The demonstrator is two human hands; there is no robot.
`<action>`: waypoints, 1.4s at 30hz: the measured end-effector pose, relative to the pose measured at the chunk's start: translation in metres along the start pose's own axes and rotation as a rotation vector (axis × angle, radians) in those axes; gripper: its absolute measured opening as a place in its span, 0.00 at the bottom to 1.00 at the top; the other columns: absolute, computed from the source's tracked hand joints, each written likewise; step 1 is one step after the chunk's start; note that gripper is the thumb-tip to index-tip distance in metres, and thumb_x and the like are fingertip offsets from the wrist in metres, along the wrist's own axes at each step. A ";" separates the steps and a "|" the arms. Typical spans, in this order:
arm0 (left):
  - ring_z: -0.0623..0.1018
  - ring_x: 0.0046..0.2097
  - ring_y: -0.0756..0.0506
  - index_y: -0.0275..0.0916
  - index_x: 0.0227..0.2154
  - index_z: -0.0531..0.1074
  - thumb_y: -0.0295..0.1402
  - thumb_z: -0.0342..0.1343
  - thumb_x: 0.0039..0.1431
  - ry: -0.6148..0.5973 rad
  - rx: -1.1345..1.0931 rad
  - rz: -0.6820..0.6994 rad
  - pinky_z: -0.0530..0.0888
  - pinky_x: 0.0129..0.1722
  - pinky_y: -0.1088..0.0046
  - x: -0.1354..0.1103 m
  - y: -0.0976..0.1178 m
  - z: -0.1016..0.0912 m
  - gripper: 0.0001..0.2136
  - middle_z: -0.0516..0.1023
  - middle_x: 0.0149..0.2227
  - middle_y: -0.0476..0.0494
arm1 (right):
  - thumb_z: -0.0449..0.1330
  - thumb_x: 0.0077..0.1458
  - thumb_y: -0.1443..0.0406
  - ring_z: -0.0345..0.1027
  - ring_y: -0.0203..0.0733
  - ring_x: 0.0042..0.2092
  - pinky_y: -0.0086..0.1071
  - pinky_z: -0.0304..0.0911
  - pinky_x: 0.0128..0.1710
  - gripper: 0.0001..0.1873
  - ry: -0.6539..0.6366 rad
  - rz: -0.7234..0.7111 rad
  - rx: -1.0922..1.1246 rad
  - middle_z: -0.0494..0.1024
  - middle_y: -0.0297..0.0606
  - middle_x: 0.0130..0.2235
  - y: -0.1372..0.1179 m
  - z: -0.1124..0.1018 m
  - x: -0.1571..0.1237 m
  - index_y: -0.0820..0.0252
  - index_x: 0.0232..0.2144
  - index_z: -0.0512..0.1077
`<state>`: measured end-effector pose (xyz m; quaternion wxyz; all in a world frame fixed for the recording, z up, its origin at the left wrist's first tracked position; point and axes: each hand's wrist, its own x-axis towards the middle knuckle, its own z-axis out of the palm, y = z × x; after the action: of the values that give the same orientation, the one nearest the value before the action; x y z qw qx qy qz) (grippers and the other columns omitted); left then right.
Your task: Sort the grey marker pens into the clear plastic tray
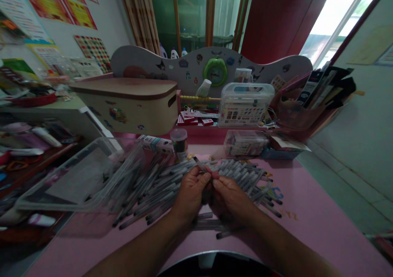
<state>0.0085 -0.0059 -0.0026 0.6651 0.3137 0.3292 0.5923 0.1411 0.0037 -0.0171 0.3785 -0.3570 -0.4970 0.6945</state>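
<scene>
Over the middle of a pink desk [310, 244], my left hand [190, 189] and my right hand [233, 192] meet, fingers pinched together. From the left fingers a pen [200, 164] with a dark tip sticks up, pointing away and to the left. What the right fingertips hold is blurred; they press close against the pen's lower end, which is hidden. Around and behind both hands lie heaps of clear-bodied pens [164, 191] with dark ends. A few more pens [208, 224] lie just below my hands.
A clear plastic bin [58, 205] tilts at the left with pens by its side. Behind the pens stand a lidded tub [179, 143], a clear box [245, 143] and a carry case [245, 105]. A large cream storage box [132, 109] sits on the back shelf.
</scene>
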 end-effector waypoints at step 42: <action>0.81 0.36 0.47 0.38 0.33 0.73 0.35 0.69 0.46 0.195 0.047 0.093 0.77 0.39 0.71 0.005 0.025 -0.005 0.13 0.82 0.32 0.48 | 0.49 0.64 0.64 0.64 0.37 0.32 0.30 0.57 0.33 0.13 0.051 -0.186 -0.668 0.68 0.31 0.28 -0.022 -0.002 -0.007 0.59 0.28 0.66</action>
<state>-0.0098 0.0014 0.0147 0.5941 0.2851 0.3912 0.6424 0.1499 0.0032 0.0047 0.3147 -0.4317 -0.7176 0.4468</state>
